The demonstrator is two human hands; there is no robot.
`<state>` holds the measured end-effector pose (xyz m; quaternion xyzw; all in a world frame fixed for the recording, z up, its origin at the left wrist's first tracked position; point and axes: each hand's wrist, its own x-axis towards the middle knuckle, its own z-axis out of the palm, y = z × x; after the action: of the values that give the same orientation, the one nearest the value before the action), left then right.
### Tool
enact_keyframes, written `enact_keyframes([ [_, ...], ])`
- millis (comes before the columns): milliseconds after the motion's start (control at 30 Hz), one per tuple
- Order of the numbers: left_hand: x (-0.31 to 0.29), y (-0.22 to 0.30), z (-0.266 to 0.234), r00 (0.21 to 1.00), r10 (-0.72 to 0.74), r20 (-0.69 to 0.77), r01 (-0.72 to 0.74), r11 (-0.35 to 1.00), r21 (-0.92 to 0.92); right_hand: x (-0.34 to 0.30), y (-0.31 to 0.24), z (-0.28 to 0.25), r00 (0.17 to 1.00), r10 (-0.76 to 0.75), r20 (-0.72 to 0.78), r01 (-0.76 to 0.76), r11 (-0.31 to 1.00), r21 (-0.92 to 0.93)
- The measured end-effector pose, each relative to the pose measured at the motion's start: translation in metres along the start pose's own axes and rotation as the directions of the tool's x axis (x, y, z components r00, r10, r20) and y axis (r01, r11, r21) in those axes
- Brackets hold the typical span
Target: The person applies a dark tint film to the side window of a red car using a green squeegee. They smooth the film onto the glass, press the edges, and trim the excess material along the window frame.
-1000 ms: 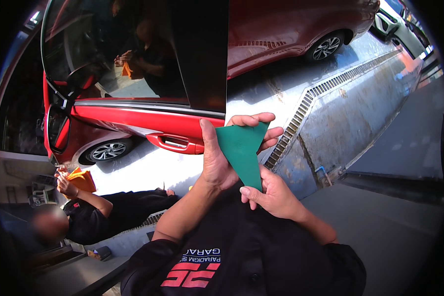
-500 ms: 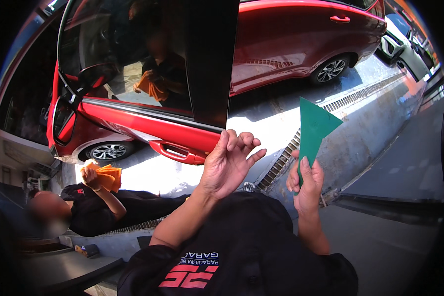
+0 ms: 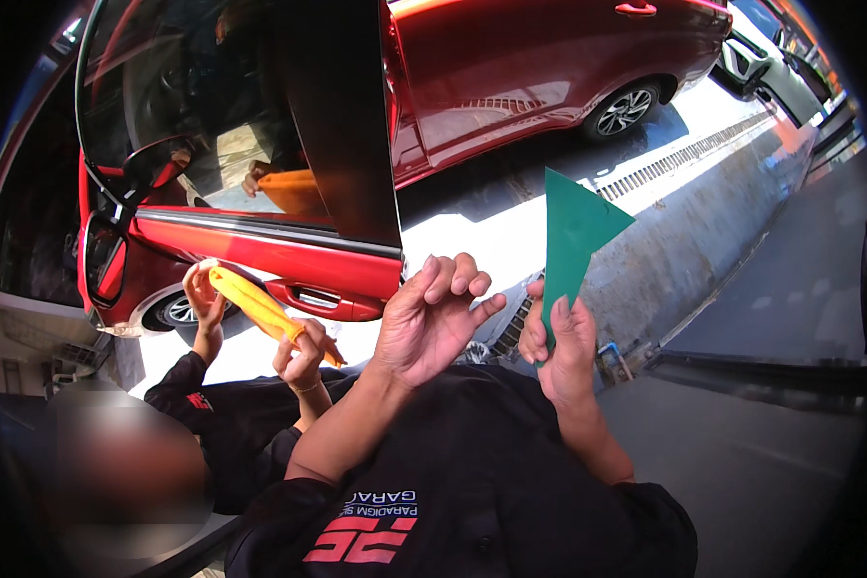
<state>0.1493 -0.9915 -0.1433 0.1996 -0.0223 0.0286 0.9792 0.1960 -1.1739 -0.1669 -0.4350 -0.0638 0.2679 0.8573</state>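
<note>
My right hand (image 3: 570, 352) grips the narrow end of a flat green triangular squeegee (image 3: 580, 231). Its wide end points up and away from me. My left hand (image 3: 426, 332) is raised in front of my chest, fingers loosely curled and apart, with nothing in it. Just beyond that hand is the lower rear corner of an open red car door (image 3: 250, 249). The door's dark window (image 3: 202, 106) mirrors an orange cloth. On my left a co-worker stretches an orange microfibre cloth (image 3: 258, 306) between both hands near the door handle (image 3: 316, 297).
The red car's rear side (image 3: 511, 96) stands beyond the door, with its rear wheel (image 3: 622, 112) on the right. A drain grate (image 3: 689, 152) runs across the floor. Side mirrors (image 3: 104, 258) stick out at the left. A white car (image 3: 785, 77) is far right.
The co-worker has come closer from the left and now spreads the cloth with two hands instead of holding it bunched in one. My view has shifted slightly; my hands keep their poses.
</note>
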Motion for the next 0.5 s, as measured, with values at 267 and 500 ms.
enact_keyframes([
  [267, 0.006, -0.010, 0.037, 0.988, 0.048, 0.149, -0.157, 0.275, 0.949, 0.018, -0.002, -0.014, 0.866, 0.252, 0.432, -0.450, 0.771, 0.452],
  [500, 0.023, -0.053, 0.054, 0.883, 0.078, 0.462, -0.398, -0.397, 0.827, 0.018, -0.024, 0.032, 0.965, 0.247, -0.091, -0.180, 0.870, 0.459],
])
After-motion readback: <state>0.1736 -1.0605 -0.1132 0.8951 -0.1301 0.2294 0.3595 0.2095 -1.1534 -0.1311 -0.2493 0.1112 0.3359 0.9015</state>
